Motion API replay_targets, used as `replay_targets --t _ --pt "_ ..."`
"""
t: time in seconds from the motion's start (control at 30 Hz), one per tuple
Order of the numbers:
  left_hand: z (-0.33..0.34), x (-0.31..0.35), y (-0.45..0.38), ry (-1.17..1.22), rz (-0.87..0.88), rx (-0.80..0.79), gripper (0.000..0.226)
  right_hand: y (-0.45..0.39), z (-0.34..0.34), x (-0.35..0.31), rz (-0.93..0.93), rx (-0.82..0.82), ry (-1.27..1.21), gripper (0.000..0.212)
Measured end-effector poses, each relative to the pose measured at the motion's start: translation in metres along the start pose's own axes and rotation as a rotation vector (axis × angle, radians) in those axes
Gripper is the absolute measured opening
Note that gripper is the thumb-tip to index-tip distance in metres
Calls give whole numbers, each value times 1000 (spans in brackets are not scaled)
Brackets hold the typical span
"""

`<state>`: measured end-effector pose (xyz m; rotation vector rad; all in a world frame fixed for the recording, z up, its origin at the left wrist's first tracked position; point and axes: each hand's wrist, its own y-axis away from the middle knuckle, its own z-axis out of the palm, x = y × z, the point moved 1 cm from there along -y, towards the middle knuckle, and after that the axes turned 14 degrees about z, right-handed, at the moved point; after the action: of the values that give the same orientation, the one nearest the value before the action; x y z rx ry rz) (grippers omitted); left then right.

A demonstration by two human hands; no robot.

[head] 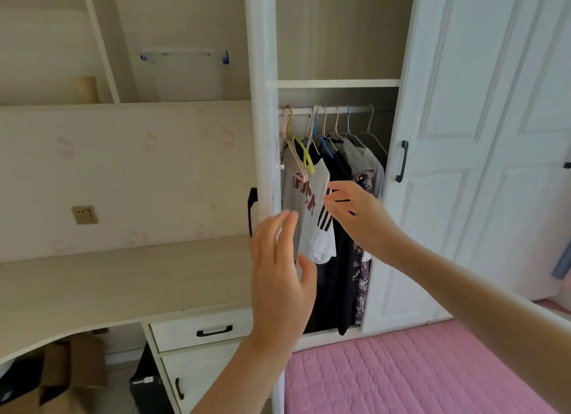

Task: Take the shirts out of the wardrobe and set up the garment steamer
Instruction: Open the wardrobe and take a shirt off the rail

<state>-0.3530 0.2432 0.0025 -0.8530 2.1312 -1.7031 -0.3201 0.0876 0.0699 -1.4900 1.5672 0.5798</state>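
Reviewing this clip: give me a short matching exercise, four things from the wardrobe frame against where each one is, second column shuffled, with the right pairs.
Things:
1. yellow hanger
2. wall socket
3. pink quilt
4. cardboard box

Places:
A. under the desk, lower left
B. on the rail, over the white printed shirt
C. lower right, below the open wardrobe
D. on the wallpapered wall above the desk

Pairs: 1-B, 2-D, 3-C, 4-A

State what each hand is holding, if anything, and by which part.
Nothing is clearly held. The left hand is open in front of the wardrobe. The right hand reaches the white shirt; whether its fingers pinch it cannot be told.
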Motion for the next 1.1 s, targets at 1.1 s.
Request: replay_targets --t 1.1 --pt "334 -162 -169 -159 -292 -549 27 -283 -58 109 -24 124 590 39"
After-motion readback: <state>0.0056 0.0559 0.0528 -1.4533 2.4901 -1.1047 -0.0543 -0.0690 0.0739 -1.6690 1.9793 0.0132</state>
